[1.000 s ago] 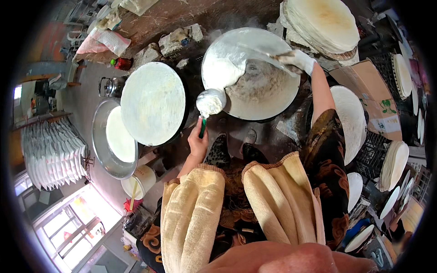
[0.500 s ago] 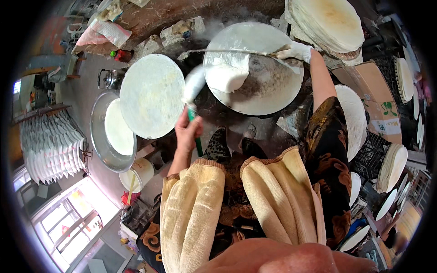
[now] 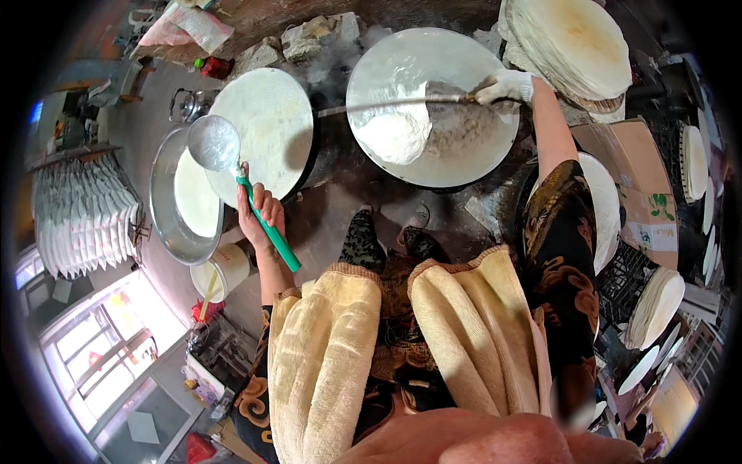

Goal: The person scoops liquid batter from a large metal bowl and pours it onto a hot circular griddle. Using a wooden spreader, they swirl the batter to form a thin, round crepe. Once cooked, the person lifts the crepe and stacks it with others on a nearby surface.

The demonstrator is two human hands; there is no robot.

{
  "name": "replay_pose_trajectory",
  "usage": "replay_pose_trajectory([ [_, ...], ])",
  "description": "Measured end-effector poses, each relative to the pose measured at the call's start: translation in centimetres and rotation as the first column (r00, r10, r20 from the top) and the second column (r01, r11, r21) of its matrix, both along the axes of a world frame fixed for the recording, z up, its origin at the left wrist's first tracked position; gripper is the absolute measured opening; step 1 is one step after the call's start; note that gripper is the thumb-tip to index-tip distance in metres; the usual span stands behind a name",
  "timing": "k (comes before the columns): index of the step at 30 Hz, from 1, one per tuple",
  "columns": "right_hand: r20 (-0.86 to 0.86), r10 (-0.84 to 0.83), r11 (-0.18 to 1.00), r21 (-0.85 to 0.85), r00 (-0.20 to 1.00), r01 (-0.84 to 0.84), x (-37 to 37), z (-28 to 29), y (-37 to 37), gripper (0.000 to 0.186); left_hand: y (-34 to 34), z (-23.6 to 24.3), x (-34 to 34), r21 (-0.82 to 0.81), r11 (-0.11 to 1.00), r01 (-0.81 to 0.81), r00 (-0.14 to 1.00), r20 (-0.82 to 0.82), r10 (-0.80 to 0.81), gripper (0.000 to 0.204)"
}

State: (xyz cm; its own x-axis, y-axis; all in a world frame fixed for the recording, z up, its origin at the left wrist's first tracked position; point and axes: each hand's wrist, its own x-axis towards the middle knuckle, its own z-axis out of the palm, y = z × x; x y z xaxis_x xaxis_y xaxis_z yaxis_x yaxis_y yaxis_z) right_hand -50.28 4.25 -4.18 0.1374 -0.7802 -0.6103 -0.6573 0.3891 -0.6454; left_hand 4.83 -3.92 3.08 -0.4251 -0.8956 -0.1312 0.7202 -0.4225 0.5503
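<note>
Closed around the green handle of a metal ladle (image 3: 214, 144) is my left hand (image 3: 263, 218). The ladle's bowl hangs above the meeting edges of the left round griddle (image 3: 267, 120) and a metal basin (image 3: 171, 232) holding white batter (image 3: 195, 199). My right hand (image 3: 502, 87), in a white glove, grips one end of a long thin scraper (image 3: 386, 103). This lies across the right round griddle (image 3: 471, 58), beside a wet pool of white batter (image 3: 398, 138). A thin pale film coats part of that griddle.
At the upper right stands a tall stack of round flatbreads (image 3: 568, 46), above a cardboard box (image 3: 626, 166). A kettle (image 3: 187, 105) sits behind the basin, and a white bucket (image 3: 232, 267) in front of it. Broken blocks (image 3: 321, 37) line the back.
My left hand has carried the ladle leftward, from beside the right griddle toward the basin. The scraper stays across the right griddle in my right hand, and the batter pool looks wider.
</note>
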Motion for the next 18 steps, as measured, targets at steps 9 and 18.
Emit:
replay_pose_trajectory([
  [9,-0.126,-0.021,1.000,0.005,0.992,0.022,1.3,5.6,13.4,0.039,-1.3,0.9,-2.1,0.054,0.988,0.142,0.980,-0.145,-0.133,0.021],
  [18,0.483,-0.800,0.521,0.263,0.356,0.812,29.3,1.5,21.1,0.041,-3.4,0.8,1.2,0.048,0.978,0.202,0.969,-0.155,-0.193,0.031],
])
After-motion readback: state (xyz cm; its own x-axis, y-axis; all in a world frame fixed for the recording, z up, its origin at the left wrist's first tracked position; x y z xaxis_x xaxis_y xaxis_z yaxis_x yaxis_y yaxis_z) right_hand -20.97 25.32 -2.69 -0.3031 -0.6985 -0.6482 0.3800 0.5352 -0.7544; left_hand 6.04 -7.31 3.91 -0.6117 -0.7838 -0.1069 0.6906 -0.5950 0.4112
